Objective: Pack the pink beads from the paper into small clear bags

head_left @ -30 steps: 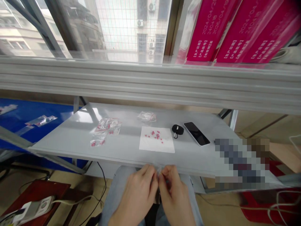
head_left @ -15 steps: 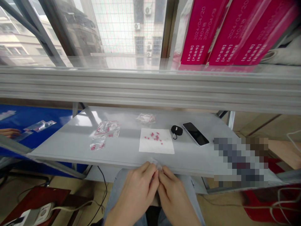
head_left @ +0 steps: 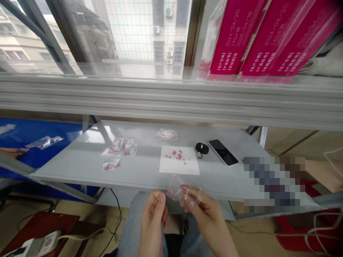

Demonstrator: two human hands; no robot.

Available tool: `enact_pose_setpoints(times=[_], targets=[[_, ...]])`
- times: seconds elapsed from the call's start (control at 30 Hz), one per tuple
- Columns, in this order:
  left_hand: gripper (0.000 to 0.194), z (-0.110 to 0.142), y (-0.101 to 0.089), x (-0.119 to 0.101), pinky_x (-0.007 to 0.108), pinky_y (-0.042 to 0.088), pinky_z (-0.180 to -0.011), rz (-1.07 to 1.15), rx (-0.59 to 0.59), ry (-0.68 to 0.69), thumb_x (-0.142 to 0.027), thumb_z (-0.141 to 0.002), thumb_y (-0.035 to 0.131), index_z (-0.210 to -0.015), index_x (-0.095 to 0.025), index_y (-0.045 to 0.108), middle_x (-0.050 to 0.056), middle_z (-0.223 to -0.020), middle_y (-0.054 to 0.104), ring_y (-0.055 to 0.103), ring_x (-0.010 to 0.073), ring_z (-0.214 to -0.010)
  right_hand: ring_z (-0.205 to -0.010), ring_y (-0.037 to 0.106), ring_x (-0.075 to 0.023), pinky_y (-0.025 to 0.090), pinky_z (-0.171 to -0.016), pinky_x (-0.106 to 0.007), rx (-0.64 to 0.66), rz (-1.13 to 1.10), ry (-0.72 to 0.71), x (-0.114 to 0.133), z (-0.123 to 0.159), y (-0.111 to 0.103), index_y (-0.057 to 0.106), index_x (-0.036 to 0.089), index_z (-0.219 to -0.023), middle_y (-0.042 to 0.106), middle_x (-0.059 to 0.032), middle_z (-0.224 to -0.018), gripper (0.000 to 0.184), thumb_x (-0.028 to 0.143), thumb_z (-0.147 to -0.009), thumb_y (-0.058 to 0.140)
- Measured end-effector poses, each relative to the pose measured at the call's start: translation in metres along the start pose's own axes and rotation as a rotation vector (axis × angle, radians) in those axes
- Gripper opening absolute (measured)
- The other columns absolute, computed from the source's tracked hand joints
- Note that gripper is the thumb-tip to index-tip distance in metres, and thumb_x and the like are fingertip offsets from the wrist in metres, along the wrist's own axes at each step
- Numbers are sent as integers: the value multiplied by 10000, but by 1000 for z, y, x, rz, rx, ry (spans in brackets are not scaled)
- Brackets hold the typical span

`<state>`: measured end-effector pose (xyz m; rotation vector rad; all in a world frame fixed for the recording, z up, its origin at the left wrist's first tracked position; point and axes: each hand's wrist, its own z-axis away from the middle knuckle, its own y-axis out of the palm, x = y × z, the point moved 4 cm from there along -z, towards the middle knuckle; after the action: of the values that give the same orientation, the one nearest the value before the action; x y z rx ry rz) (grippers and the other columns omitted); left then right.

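My right hand (head_left: 202,207) pinches a small clear plastic bag (head_left: 176,186) just over the table's front edge. Pink pieces gather in the left corner of this bag. To its left, apart from the bag, my left hand (head_left: 155,210) is closed, thumb pressed to the curled fingers, and nothing shows in it. Beyond the bag, a white sheet of paper (head_left: 167,167) lies on the table with several small pink pieces (head_left: 179,156) scattered on it.
Several clear bags with pink pieces (head_left: 122,146) lie on the left; other clear bags (head_left: 167,134) lie at the back. A black corded item (head_left: 202,148) and a phone (head_left: 223,152) are right of the paper. A metal shelf beam (head_left: 171,98) crosses above. Another person's hand (head_left: 12,152) shows far left.
My hands, together on the bag before, have separated. My left hand has come off the bag and moved left; my right hand has moved right with the bag, now in plain view.
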<state>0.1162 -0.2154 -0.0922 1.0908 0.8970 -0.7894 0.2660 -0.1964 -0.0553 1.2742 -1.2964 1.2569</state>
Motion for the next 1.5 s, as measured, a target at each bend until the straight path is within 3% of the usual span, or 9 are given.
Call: enact_pose_setpoints(times=[0.1, 0.2, 0.47, 0.67, 0.87, 0.93, 1.13, 1.33, 1.5], targets=[[455, 1, 13, 14, 214, 447, -510, 383, 37, -195, -588, -793, 754, -880, -152, 658, 13, -739, 595, 534, 114, -597, -744, 694, -202, 588, -698, -301, 42, -43, -3, 5, -2, 4, 813, 240, -1022, 760, -58, -861, 242, 407, -909, 679], [367, -2, 21, 3, 276, 552, -728, 557, -17, -169, -449, -781, 815, -928, -133, 701, 80, -939, 686, 648, 168, -821, -820, 709, -219, 587, -797, -334, 89, -50, -17, 11, -2, 10, 825, 255, -966, 776, -56, -905, 196, 384, -904, 691], [178, -18, 29, -15, 265, 555, -649, 738, -149, -157, -298, -781, 784, -836, -156, 691, 13, -796, 694, 658, 143, -675, -917, 722, -256, 575, -860, -373, 172, -127, 104, 13, -10, 25, 818, 261, -1033, 788, -72, -1024, 235, 393, -918, 661], [227, -21, 46, -14, 292, 600, -769, 865, -159, -343, -324, -911, 634, -974, -131, 736, 95, -961, 753, 731, 183, -822, -995, 718, -268, 541, -957, -438, 180, -77, 47, 15, -22, 32, 812, 255, -1029, 786, -63, -1045, 217, 254, -903, 636], [239, -27, 44, -8, 272, 618, -807, 883, -296, -353, -322, -1004, 539, -1062, -188, 728, 82, -1094, 753, 746, 158, -897, -1013, 695, -248, 538, -962, -422, 273, 61, -63, 29, -23, 27, 803, 295, -1026, 758, -45, -1086, 191, 280, -917, 647], [235, -30, 43, -12, 266, 623, -779, 902, -305, -327, -305, -1015, 520, -1061, -197, 723, 69, -1072, 754, 747, 149, -868, -967, 695, -240, 561, -894, -379, 197, 32, -65, 24, -19, 22, 799, 268, -994, 754, -55, -1047, 172, 320, -920, 653], [140, -37, 38, -23, 267, 613, -830, 909, -338, -229, -168, -972, 568, -1004, -168, 705, 74, -1042, 757, 745, 149, -900, -953, 698, -251, 575, -824, -366, -342, -305, 73, -12, -11, 19, 753, 202, -1032, 753, -97, -1087, 248, 396, -906, 664], [337, -38, 35, -25, 311, 574, -950, 806, -229, -117, -89, -879, 642, -1201, -188, 644, 80, -1109, 734, 727, 174, -1011, -1115, 686, -257, 517, -1032, -446, -474, -699, 129, -10, -22, 40, 766, 212, -981, 756, -88, -1137, 184, 344, -875, 694], [458, -38, 31, -30, 339, 568, -920, 652, -84, -17, -197, -822, 762, -1247, -243, 597, 38, -1040, 711, 722, 192, -978, -1149, 684, -248, 518, -1064, -426, -468, -854, 216, -14, -29, 56, 754, 196, -1010, 750, -98, -1165, 249, 396, -887, 669]])
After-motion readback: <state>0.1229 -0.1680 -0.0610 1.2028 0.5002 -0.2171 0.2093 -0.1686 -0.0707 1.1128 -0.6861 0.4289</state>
